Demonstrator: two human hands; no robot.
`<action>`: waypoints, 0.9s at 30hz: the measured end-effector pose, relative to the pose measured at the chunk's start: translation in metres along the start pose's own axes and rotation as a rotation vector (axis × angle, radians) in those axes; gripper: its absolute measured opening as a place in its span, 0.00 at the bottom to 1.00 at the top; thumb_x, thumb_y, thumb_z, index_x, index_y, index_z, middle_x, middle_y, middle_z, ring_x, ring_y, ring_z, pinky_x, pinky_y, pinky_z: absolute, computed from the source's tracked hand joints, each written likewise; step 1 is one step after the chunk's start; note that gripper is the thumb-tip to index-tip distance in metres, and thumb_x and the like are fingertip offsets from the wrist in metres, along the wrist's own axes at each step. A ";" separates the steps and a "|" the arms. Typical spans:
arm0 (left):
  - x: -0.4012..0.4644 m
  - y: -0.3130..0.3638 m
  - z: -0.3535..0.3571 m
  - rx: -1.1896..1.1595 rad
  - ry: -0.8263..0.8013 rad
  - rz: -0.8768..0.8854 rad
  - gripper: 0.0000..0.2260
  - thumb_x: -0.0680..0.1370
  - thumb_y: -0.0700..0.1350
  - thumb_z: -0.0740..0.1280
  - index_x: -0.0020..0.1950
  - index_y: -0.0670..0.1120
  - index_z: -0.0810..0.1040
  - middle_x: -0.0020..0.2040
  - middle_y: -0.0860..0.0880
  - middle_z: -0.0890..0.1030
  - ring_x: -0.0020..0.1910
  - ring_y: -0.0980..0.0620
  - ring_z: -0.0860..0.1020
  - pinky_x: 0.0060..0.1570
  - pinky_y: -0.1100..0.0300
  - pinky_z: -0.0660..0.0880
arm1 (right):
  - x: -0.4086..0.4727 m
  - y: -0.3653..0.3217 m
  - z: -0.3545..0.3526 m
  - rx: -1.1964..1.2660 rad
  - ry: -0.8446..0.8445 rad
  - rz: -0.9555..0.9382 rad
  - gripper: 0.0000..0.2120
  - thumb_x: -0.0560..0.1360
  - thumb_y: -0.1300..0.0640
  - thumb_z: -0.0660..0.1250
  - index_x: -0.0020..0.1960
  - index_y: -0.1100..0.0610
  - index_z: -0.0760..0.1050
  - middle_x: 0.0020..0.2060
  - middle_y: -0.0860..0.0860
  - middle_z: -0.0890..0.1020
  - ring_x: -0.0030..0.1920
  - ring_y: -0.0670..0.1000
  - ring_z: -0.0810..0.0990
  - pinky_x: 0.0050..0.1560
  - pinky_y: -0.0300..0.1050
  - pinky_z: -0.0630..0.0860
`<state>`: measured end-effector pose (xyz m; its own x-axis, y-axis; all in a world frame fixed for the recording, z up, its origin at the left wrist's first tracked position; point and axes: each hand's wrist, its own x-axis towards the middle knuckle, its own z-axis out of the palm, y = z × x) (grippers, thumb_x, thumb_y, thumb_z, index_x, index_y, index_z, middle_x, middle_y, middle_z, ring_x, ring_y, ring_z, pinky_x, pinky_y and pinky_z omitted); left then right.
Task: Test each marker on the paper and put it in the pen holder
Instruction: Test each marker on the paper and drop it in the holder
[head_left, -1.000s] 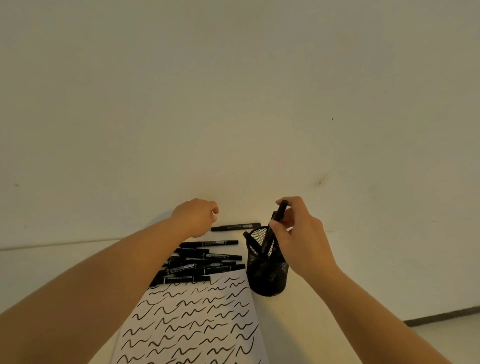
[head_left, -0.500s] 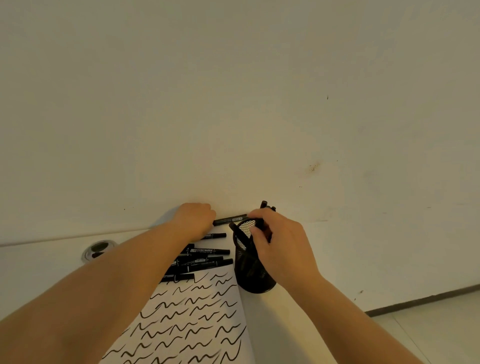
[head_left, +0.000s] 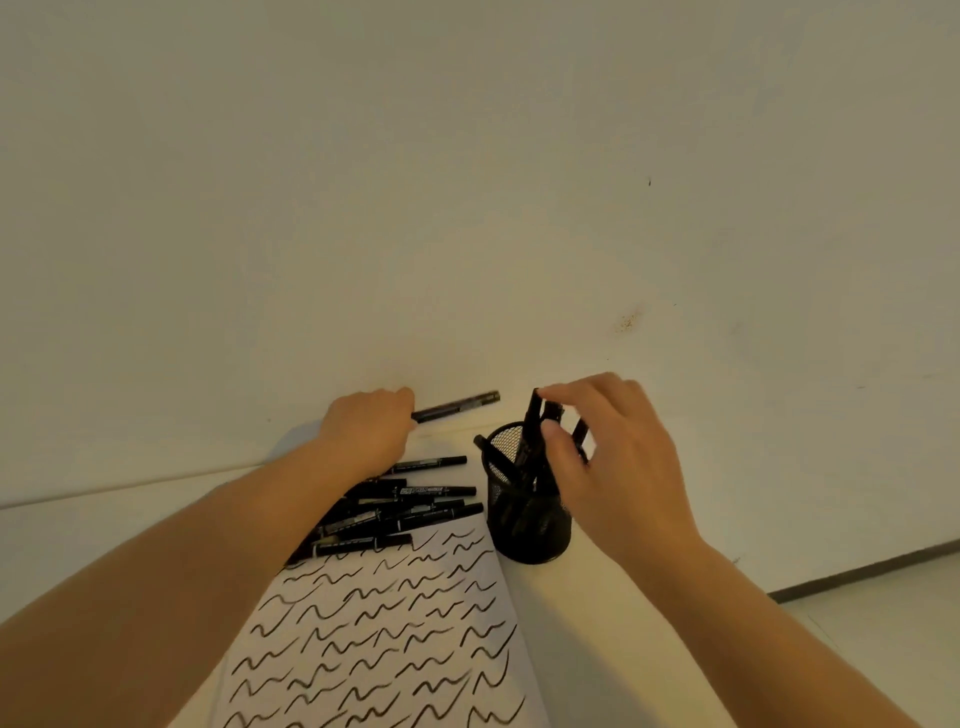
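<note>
Paper: nearest us, the white sheet of paper (head_left: 384, 639) lies flat on the pale tabletop (head_left: 597, 623), covered in rows of black wavy test strokes.
Marker pile: just beyond the paper's far edge we see a heap of black markers with printed labels (head_left: 410, 506), lying roughly parallel; the nearest of them overlap the sheet's far edge, and our left forearm hides the heap's left part.
Pen holder: the black wire-mesh cylindrical pen holder (head_left: 524, 525) stands upright on the tabletop, just right of the paper's far corner and beside the heap. Several black markers stand tilted inside it; we cannot count them.
Right hand: our right hand (head_left: 618, 467) is over the holder's rim, thumb and fingers curled, pinching the tops of the upright black markers in the holder (head_left: 532, 421).
Left hand: our left hand (head_left: 371, 426) is beyond the heap, fingers curled around 1 end of a single black marker (head_left: 457, 406), which points right, level with the holder's top.
Wall: a plain cream wall (head_left: 467, 182) rises behind everything, with a small brownish stain (head_left: 626, 322) on it.
</note>
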<state>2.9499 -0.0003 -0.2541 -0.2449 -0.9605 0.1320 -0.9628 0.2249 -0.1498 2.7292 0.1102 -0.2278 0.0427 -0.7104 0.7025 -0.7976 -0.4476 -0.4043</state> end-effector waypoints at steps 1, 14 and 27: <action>-0.011 -0.003 -0.007 -0.043 0.040 -0.013 0.09 0.81 0.48 0.55 0.55 0.45 0.69 0.36 0.52 0.70 0.32 0.54 0.69 0.29 0.59 0.64 | -0.003 -0.005 -0.005 0.026 0.033 -0.005 0.10 0.73 0.60 0.65 0.54 0.55 0.77 0.46 0.47 0.77 0.46 0.44 0.69 0.41 0.29 0.66; -0.210 -0.007 -0.051 -0.689 0.164 0.151 0.06 0.78 0.50 0.58 0.46 0.63 0.68 0.37 0.57 0.77 0.37 0.59 0.74 0.34 0.65 0.71 | -0.073 -0.118 0.016 1.071 -0.489 0.556 0.04 0.75 0.54 0.65 0.44 0.54 0.75 0.29 0.49 0.80 0.24 0.44 0.72 0.25 0.33 0.67; -0.287 -0.003 -0.051 -0.375 0.343 0.172 0.14 0.76 0.58 0.57 0.51 0.55 0.79 0.40 0.58 0.81 0.39 0.56 0.78 0.35 0.63 0.71 | -0.118 -0.166 0.008 1.174 -0.462 0.689 0.14 0.74 0.63 0.60 0.29 0.58 0.70 0.19 0.53 0.73 0.19 0.48 0.67 0.20 0.35 0.63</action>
<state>3.0168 0.2831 -0.2420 -0.3658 -0.8100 0.4584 -0.8647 0.4779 0.1545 2.8611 0.2641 -0.2483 0.2288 -0.9734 0.0143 0.1991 0.0325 -0.9794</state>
